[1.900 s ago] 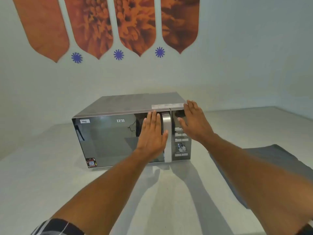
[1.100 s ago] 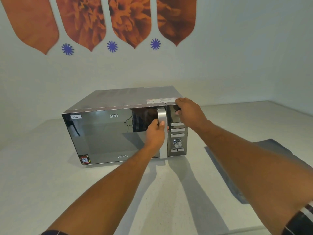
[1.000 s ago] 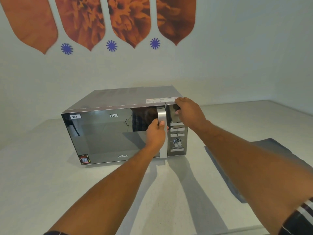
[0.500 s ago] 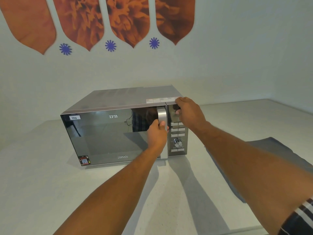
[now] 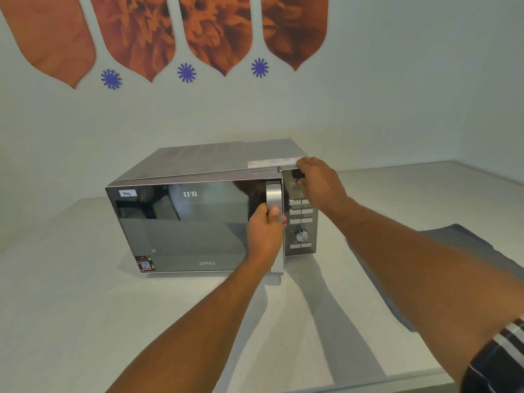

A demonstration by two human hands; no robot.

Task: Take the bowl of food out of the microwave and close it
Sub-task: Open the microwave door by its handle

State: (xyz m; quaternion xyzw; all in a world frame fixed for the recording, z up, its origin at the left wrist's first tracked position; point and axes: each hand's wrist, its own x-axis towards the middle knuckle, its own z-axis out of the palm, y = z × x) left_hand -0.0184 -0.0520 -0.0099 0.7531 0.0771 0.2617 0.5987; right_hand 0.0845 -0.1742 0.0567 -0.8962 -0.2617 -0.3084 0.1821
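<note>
Gripping the microwave's (image 5: 198,211) upright silver handle (image 5: 274,201), my left hand (image 5: 265,226) has its fingers curled round the bar near its middle, thumb on the front face. That grip is pressed shut on the handle. My right hand (image 5: 317,185) rests on the top right corner of the microwave, above the control panel (image 5: 301,219); its fingers are bent over the edge, bracing the casing rather than pinching anything.

The microwave sits with its long axis running left to right, its mirrored door (image 5: 184,225) facing me and turned slightly to my left. At the handle side, the door's edge stands a little proud of the control panel. The bowl of food cannot be seen; the dark glass only reflects the room.

Under the microwave is a pale, speckled worktop (image 5: 85,307). To the right of the microwave a grey cloth (image 5: 467,251) lies flat on that worktop. Behind the microwave rises a pale wall (image 5: 397,80) carrying orange petal-shaped panels (image 5: 221,32) with small blue star marks (image 5: 186,72) between their tips.
</note>
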